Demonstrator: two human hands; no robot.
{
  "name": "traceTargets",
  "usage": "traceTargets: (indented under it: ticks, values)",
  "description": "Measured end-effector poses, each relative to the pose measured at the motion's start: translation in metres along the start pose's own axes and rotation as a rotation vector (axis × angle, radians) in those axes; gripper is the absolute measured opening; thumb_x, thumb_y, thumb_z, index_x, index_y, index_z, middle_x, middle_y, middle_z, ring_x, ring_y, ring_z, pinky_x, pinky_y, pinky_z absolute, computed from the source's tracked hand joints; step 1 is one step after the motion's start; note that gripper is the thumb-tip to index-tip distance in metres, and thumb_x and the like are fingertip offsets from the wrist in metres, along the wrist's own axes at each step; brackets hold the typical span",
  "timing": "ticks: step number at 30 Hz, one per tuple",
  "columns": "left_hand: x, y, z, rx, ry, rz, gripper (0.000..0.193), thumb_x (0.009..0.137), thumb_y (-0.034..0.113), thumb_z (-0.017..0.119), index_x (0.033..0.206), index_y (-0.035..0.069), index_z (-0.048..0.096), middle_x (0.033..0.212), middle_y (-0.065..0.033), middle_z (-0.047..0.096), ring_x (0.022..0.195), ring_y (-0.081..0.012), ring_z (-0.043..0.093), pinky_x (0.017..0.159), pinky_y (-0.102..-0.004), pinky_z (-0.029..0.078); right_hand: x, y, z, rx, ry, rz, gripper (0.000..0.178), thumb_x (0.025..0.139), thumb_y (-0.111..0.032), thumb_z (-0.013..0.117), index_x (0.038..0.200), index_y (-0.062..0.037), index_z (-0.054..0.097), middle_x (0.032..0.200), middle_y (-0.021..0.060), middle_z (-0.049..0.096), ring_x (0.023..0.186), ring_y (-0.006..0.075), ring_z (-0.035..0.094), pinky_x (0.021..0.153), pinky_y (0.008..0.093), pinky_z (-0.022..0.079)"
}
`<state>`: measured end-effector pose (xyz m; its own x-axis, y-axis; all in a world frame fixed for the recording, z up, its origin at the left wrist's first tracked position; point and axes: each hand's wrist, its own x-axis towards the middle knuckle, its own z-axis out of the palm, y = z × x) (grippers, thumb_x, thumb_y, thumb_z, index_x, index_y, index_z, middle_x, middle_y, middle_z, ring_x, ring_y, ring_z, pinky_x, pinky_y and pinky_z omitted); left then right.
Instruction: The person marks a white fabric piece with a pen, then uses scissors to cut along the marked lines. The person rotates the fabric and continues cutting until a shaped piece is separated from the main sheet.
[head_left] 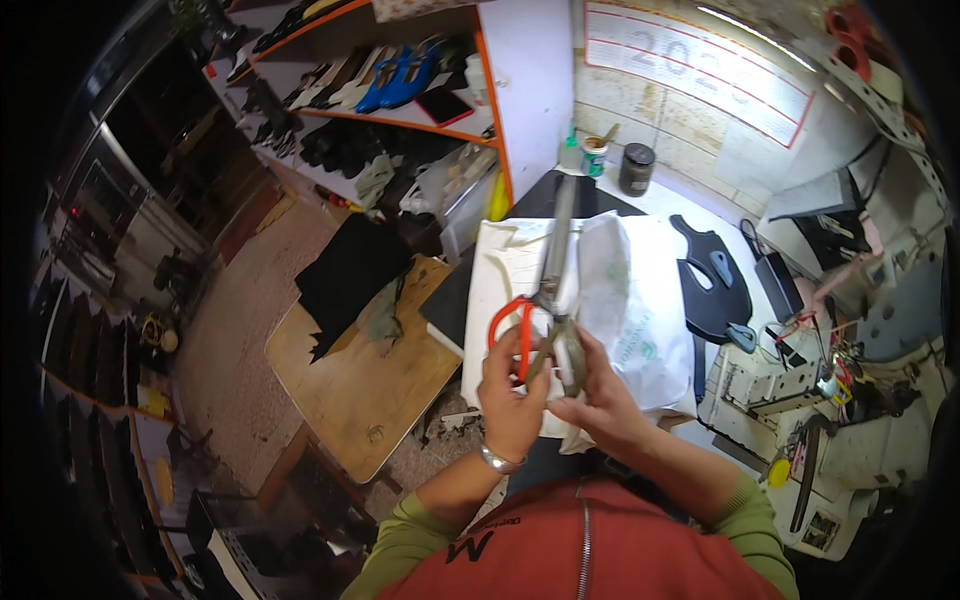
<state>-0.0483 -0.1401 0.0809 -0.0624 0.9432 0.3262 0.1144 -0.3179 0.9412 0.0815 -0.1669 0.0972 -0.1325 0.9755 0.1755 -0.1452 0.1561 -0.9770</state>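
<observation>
A large pair of scissors is held upright in front of me, its long blades pointing away over the white bag. One handle loop is bright orange-red. The other side looks olive-grey, as if wrapped in a strip, though its detail is blurred. My left hand, with a metal bracelet at the wrist, closes around the lower end beside the orange loop. From the other side, my right hand pinches the olive-grey loop with thumb and fingers.
Left stands a low wooden table with black sheet material. Behind the bag are a dark jar and an open tin. Black cut-out pieces and a cluttered machine lie right. Shelves hold blue shoes.
</observation>
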Motion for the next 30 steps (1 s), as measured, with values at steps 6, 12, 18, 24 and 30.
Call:
traceTargets:
  ticks: [6, 12, 18, 24, 30]
  values:
    - [0.005, 0.014, 0.035, 0.343, -0.190, 0.462, 0.034, 0.081, 0.009, 0.059, 0.115, 0.003, 0.060, 0.111, -0.0146, 0.057, 0.105, -0.0341, 0.053, 0.098, -0.0443, 0.038, 0.000, -0.004, -0.040, 0.520, 0.198, 0.194, 0.057, 0.091, -0.021, 0.056, 0.140, -0.0039, 0.033, 0.120, 0.0111, 0.055, 0.105, 0.0164, 0.056, 0.086, 0.0298, 0.046]
    - [0.013, 0.003, 0.027, -0.387, -0.283, -0.111, 0.042, 0.087, -0.002, 0.048, 0.128, -0.002, 0.042, 0.120, -0.0091, 0.051, 0.119, -0.0206, 0.046, 0.101, -0.0313, 0.037, -0.005, -0.017, -0.069, 0.765, 0.080, 0.068, 0.056, 0.088, -0.021, 0.052, 0.138, -0.0024, 0.035, 0.121, 0.0212, 0.056, 0.112, 0.0292, 0.057, 0.094, 0.0420, 0.045]
    - [0.016, 0.004, 0.030, -0.865, -0.530, -0.482, 0.032, 0.094, 0.006, 0.050, 0.126, 0.000, 0.049, 0.102, -0.0045, 0.061, 0.090, -0.0104, 0.057, 0.082, -0.0229, 0.046, -0.002, -0.019, -0.077, 0.723, -0.039, 0.068, 0.067, 0.082, -0.014, 0.059, 0.140, 0.0013, 0.029, 0.120, 0.0169, 0.056, 0.113, 0.0245, 0.055, 0.096, 0.0360, 0.041]
    - [0.038, -0.003, 0.009, -0.016, -0.509, 0.015, 0.020, 0.094, 0.008, 0.052, 0.107, -0.001, 0.063, 0.074, -0.0010, 0.060, 0.063, -0.0093, 0.053, 0.058, -0.0235, 0.043, -0.006, -0.036, -0.091, 0.363, -0.256, 0.279, 0.086, 0.079, -0.023, 0.064, 0.146, -0.0002, 0.015, 0.125, 0.0214, 0.054, 0.127, 0.0269, 0.043, 0.108, 0.0370, 0.025]
    - [0.058, 0.023, -0.011, 0.339, -0.678, 0.174, 0.010, 0.088, 0.005, 0.057, 0.092, -0.002, 0.063, 0.074, -0.0160, 0.061, 0.064, -0.0276, 0.060, 0.060, -0.0311, 0.047, -0.002, -0.030, -0.083, -0.523, -0.210, 0.228, 0.040, 0.091, -0.009, 0.051, 0.131, -0.0044, 0.047, 0.092, 0.0148, 0.065, 0.080, 0.0197, 0.062, 0.075, 0.0290, 0.047]
